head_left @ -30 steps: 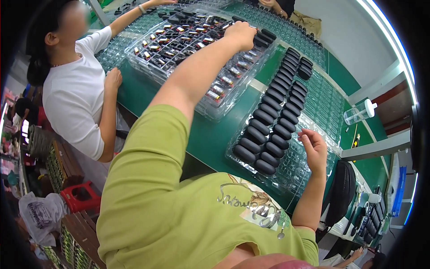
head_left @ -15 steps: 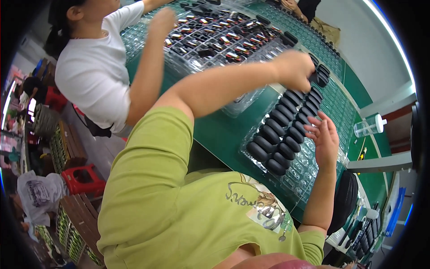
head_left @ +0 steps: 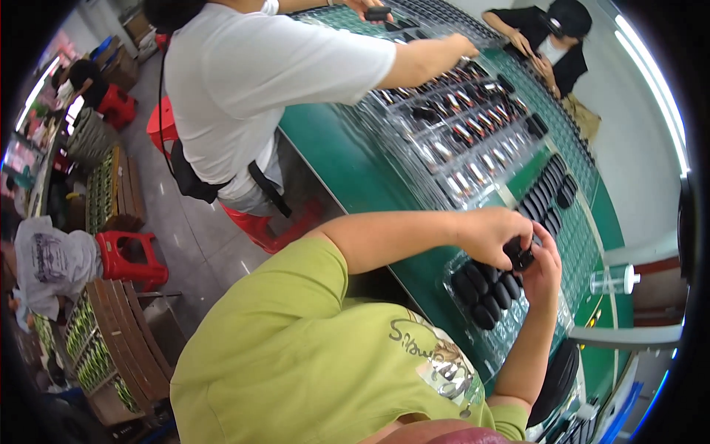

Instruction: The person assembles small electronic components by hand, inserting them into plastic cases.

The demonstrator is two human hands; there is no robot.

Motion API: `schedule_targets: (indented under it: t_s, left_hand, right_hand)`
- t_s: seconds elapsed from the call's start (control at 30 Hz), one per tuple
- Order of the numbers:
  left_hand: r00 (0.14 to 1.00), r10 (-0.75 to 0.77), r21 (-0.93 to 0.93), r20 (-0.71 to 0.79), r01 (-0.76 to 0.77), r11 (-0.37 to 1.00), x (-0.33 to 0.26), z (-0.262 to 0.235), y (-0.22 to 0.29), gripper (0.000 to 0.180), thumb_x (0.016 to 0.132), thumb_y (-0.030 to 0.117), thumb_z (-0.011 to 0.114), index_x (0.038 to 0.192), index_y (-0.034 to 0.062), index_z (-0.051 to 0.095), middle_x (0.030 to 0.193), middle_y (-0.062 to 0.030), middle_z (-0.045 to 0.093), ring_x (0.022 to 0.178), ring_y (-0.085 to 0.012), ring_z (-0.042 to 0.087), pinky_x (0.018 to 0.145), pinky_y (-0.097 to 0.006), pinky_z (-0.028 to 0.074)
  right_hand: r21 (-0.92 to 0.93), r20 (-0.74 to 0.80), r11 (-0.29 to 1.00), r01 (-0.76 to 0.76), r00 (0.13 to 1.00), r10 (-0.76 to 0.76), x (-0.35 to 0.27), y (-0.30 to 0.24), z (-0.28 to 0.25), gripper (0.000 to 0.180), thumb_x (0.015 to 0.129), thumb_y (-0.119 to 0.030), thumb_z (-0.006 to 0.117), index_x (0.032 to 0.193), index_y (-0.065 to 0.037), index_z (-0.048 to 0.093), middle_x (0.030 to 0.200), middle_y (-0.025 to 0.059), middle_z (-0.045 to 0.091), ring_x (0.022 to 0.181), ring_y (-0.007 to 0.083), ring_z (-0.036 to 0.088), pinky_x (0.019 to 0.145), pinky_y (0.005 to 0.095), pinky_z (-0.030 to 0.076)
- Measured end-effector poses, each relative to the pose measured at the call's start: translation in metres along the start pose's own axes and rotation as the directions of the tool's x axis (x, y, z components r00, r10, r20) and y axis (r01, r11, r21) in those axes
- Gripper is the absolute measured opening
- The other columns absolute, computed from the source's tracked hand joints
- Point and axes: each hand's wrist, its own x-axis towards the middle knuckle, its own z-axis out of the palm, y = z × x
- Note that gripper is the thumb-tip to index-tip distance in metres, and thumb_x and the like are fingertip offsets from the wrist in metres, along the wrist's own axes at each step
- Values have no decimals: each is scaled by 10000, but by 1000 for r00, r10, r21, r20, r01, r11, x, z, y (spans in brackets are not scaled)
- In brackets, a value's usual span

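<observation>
Small black rounded piece, part of its surface shiny, is held between both hands above the bench, a green-topped surface. Fingers cover its ends and much of its outline, so its long axis cannot be fixed, nor can I tell which end points where.

Position relative to grip: piece sits at the fingertips, clear of both palms. Left hand comes in from the left; its grip pinches the piece between thumb and curled fingers. Right hand comes up from below right; its grip closes on the opposite side, fingertips against the piece.

Just below the hands in view: smooth black oval cases, side by side in a clear moulded plastic tray, long axes slanting from upper left to lower right. A further row of black oval cases lies beyond the hands.

Farther up the bench, a compartmented clear plastic tray stack carries small black, red and silver parts. A co-worker in a white shirt reaches one arm over it.
</observation>
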Motion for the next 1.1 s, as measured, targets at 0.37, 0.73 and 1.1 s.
schedule_targets:
  t_s: [0.37, 0.73, 1.1]
  left_hand:
    - [938, 101, -206, -332, -177, 963, -21, -10, 8, 719, 640, 179, 857, 1273, 25, 552, 1112, -139, 555, 945, -242, 626, 716, -322, 569]
    - [758, 156, -108, -633, -286, 952, -35, -33, 7, 781, 678, 222, 832, 1389, 64, 551, 1138, -123, 488, 1000, -224, 513, 776, -304, 487]
    - [751, 84, -146, -655, -235, 961, -36, -39, 3, 800, 693, 244, 830, 1411, 65, 526, 1158, -113, 463, 1022, -215, 489, 795, -293, 453]
  right_hand:
    - [-289, 137, 957, 39, 991, 1, 59, -72, -15, 311, 1024, -150, 515, 1270, 37, 551, 894, 70, 681, 736, 83, 610, 650, 210, 476]
    - [-791, 429, 308, 528, 839, -335, 171, -16, 136, 266, 844, -112, 751, 1096, -39, 705, 991, 95, 652, 743, 196, 630, 663, 321, 512]
    - [-755, 571, 121, 644, 737, -363, 190, -11, 173, 101, 811, -112, 753, 897, -59, 744, 888, 114, 636, 851, 337, 633, 734, 429, 508]
